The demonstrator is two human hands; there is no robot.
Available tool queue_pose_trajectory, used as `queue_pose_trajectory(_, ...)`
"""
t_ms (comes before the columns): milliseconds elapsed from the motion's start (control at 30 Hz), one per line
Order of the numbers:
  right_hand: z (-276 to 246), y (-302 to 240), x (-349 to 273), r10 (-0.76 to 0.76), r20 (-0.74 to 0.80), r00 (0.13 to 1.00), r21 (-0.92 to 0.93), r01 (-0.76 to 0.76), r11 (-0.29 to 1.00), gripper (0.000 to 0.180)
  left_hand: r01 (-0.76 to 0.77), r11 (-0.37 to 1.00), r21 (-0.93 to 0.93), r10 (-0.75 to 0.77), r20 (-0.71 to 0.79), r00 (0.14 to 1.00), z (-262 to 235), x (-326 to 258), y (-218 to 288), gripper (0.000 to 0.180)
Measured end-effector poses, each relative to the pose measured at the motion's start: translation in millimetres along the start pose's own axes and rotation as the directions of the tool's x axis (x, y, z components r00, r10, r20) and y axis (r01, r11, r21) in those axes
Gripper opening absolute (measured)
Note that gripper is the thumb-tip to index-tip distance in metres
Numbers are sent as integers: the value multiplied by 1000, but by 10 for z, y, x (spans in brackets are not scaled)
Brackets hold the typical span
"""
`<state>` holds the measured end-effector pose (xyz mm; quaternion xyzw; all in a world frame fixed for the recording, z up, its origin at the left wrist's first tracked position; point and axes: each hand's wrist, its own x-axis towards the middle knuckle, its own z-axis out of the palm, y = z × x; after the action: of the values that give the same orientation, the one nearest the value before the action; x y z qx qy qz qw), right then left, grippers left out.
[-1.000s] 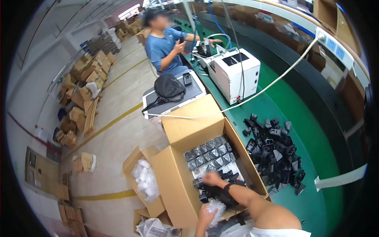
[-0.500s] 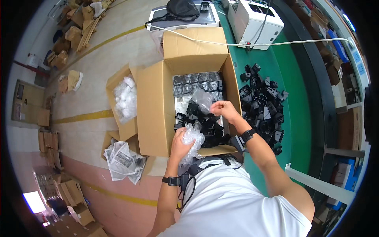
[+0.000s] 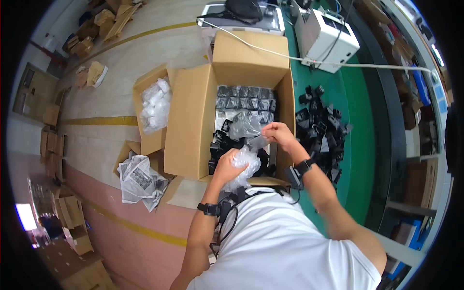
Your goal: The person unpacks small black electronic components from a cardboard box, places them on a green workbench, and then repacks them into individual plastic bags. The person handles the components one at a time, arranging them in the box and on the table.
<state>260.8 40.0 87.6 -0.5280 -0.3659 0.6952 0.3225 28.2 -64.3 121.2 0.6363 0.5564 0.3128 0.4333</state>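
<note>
A large open cardboard box (image 3: 190, 126) stands in front of me. My left hand (image 3: 227, 166) grips a crumpled bundle of clear plastic bags (image 3: 245, 168) over the box's near side. The fingertips of my right hand (image 3: 279, 134) pinch a clear plastic bag (image 3: 259, 141), which hangs just above that bundle. Another clear bag (image 3: 244, 126) lies crumpled a little farther in. Loose black plastic parts (image 3: 223, 140) fill the near part of the box, partly hidden by my hands. Bagged black parts (image 3: 245, 98) sit in tidy rows at its far end.
A pile of black parts (image 3: 319, 130) lies on the green surface right of the box. To the left are a smaller box (image 3: 157, 145) of white plastic wrap and printed paper (image 3: 140, 179). A white cable (image 3: 309, 61) crosses beyond the box, before a white machine (image 3: 326, 38).
The view has shifted slightly. My left hand has lifted the bag bundle farther into the box, closer to my right hand. A bag now stretches from my right fingertips.
</note>
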Motion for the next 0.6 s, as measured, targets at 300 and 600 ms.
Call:
queue_pose_trajectory(300, 642, 106, -443, 10, 585, 811, -183, 120, 976, 10, -6, 997, -73, 25, 264, 964, 47, -76, -265, 79)
queue_pose_trajectory(600, 922, -104, -690, -565, 556, 610, -390, 792, 470, 70, 241, 231, -943, -444, 118, 888, 148, 64, -127, 24)
